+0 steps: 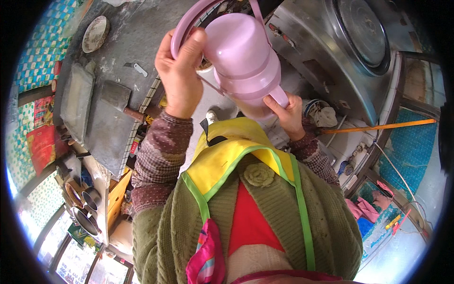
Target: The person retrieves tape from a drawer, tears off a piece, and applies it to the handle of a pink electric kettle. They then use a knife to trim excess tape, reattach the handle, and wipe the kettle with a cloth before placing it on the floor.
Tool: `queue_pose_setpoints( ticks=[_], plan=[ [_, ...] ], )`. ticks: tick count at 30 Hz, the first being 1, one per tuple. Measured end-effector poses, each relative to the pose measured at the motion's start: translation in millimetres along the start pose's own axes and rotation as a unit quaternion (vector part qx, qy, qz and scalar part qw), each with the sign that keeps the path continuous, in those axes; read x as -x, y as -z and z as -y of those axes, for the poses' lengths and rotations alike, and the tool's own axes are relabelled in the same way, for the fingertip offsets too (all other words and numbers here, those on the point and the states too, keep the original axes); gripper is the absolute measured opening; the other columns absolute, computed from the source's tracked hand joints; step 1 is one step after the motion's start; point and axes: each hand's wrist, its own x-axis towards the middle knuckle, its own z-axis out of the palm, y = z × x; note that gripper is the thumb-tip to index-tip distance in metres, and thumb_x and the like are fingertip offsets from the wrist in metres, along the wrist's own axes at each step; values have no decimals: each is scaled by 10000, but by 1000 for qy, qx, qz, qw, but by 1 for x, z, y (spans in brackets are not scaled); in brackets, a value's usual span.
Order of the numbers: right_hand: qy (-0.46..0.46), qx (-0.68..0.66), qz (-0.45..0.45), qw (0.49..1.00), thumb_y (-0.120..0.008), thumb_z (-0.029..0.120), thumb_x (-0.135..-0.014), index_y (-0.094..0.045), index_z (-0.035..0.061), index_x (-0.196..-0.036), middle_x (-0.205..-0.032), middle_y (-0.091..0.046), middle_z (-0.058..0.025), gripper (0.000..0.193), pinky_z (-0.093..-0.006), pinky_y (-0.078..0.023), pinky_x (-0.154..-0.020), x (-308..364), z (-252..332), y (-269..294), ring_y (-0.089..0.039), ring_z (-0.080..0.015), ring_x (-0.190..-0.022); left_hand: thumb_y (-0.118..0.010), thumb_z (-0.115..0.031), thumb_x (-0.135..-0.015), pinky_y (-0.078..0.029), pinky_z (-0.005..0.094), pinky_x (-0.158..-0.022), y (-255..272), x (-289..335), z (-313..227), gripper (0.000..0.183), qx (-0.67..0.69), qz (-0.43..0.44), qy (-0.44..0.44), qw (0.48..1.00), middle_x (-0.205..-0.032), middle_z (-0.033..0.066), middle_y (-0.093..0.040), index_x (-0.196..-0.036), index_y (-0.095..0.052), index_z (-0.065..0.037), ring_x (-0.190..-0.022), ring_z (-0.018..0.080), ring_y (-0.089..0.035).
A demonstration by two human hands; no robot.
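Note:
A pink thermos jug (243,52) is tilted in front of my chest, held up off any surface by both hands. My left hand (182,78) is closed round its curved pink carrying handle (182,29), thumb on the near side. Lower on the jug, my right hand (289,116) grips the short side handle (280,96), with the thumb laid along it. Part of the jug's lower body is hidden behind the yellow apron (222,146) I wear. The carrying handle runs out of view at the upper edge.
On the grey counter (137,28) at left lie a cleaver (115,94), a small white-handled knife (140,69), a board (78,99) and an oval dish (96,34). A steel stove top (312,33) with a large round lid (362,35) stands at right, near an orange stick (378,127).

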Motion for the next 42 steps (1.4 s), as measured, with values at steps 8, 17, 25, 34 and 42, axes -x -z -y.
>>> queue_pose_setpoints(
  ticks=[8, 17, 25, 34, 42],
  plan=[
    [-89, -127, 15, 988, -759, 245, -978, -668, 52, -743, -611, -536, 68, 317, -248, -340, -493, 8, 27, -18, -454, -32, -542, -631, -160, -1039, -499, 343, -945, 2, 5, 29, 141, 53, -17, -110, 992, -1091, 95, -681, -1091, -610, -30, -1023, 160, -625],
    [-70, -84, 20, 994, -750, 219, -984, -674, 43, -760, -618, -539, 68, 294, -237, -335, -487, 2, 43, -24, -445, -23, -550, -544, -327, -1105, -593, 395, -805, 12, -6, 10, 249, 42, -53, -25, 997, -964, 110, -712, -1044, -544, -85, -884, 231, -707],
    [-54, -26, 0, 998, -756, 215, -980, -674, 35, -766, -615, -539, 62, 291, -247, -329, -473, 1, 48, -32, -453, -28, -535, -531, -421, -1105, -591, 343, -768, 14, -11, 7, 366, 51, -89, 13, 995, -916, 101, -723, -1057, -549, -58, -811, 181, -711],
    [-60, -29, -21, 998, -765, 220, -973, -686, 15, -774, -626, -573, 44, 296, -258, -351, -479, 7, 55, -42, -488, -42, -541, -530, -483, -1093, -565, 319, -750, 10, -6, 11, 439, 43, -117, 26, 992, -844, 71, -703, -970, -566, -63, -747, 155, -671],
    [-46, 28, -17, 998, -773, 215, -963, -723, -33, -841, -664, -626, 26, 281, -269, -402, -531, 13, 59, -42, -520, -44, -617, -486, -507, -1103, -542, 303, -698, 8, -11, 9, 461, 18, -128, -9, 992, -783, 68, -673, -950, -537, -75, -683, 148, -634]
  ],
)
